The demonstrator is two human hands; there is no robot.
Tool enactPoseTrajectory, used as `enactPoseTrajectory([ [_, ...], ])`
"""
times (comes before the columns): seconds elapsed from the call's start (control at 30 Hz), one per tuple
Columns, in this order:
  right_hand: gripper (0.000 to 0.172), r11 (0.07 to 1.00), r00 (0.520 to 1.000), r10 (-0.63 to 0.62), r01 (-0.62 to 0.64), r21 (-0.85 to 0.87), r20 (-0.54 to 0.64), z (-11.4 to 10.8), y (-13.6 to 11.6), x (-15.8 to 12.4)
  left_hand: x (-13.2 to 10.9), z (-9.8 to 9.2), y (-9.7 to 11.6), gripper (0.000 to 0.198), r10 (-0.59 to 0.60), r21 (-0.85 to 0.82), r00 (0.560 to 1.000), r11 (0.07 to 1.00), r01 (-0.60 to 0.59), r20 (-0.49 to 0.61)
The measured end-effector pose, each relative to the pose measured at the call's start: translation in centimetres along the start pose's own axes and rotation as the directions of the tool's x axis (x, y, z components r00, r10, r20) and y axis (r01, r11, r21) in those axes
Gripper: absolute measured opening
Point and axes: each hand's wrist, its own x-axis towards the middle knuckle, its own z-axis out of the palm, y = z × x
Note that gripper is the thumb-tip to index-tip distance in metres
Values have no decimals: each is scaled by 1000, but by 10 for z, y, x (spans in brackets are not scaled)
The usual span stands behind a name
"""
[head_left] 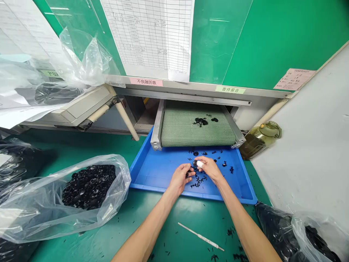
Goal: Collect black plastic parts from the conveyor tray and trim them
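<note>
Two hands: over the blue tray (147, 178)
Right hand (209, 169): fingers pinch a black plastic piece (195, 164)
Left hand (180, 178): curled, grip unclear
Piece: light, stiff; hold by edge

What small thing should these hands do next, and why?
Probably the right hand should hold the black piece steady while the left hand picks off any spiky bit, dropping it in the blue tray. Spiky scraps already lie there, and both hands are right by the piece.
</note>
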Motion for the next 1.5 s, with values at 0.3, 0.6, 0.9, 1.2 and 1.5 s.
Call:
enactPoseTrajectory([
  [0.3, 25, 987, 996, -52, 40, 153, 75, 4, -15, -34, 3, -6, -4, 35, 80, 246, 987, 963, -112, 137],
  [0.6, 10, 988, 997, -50, 41, 151, 55, 18, -18, -36, 0, -13, 5, 35, -4, 247, 966, 967, -62, 258],
  [0.9, 19, 980, 996, 64, -75, -186, -65, 10, -13, 13, 0, -12, 4, 31, 51, 85, 982, 994, -67, 180],
  [1.2, 28, 952, 983, 129, -159, -263, -129, -1, -2, 56, -4, -17, 18, 15, 30, -77, 991, 997, -20, 128],
  [1.5, 40, 995, 994, 84, -79, 63, -73, 31, -19, -7, 10, -11, -1, 27, 76, 101, 993, 991, -86, 93],
])
